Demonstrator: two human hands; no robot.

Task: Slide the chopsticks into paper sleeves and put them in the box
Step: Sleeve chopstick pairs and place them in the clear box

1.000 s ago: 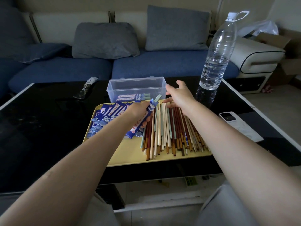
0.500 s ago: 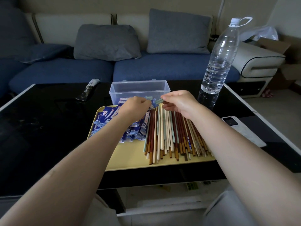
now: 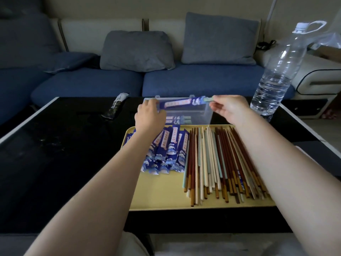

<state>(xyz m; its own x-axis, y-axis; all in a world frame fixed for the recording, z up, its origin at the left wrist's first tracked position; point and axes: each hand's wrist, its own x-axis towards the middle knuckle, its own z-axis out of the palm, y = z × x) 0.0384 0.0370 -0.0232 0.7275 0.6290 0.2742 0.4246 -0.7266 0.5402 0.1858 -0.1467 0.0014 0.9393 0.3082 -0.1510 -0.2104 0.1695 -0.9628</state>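
Note:
A sleeved pair of pale green chopsticks is held level over the clear plastic box. My left hand grips the sleeve's left end and my right hand pinches the bare green tips at the right end. Two sleeved pairs lie inside the box. On the yellow tray, a heap of blue paper sleeves lies at the left and several loose chopsticks in brown, white and pale green at the right.
A tall water bottle stands at the back right of the black table. A dark wrapped packet lies at the back left. A blue sofa with grey cushions is behind the table.
Both hands rose from the tray and moved back over the box, carrying the sleeved pair, which is now level. The camera has tilted and come closer.

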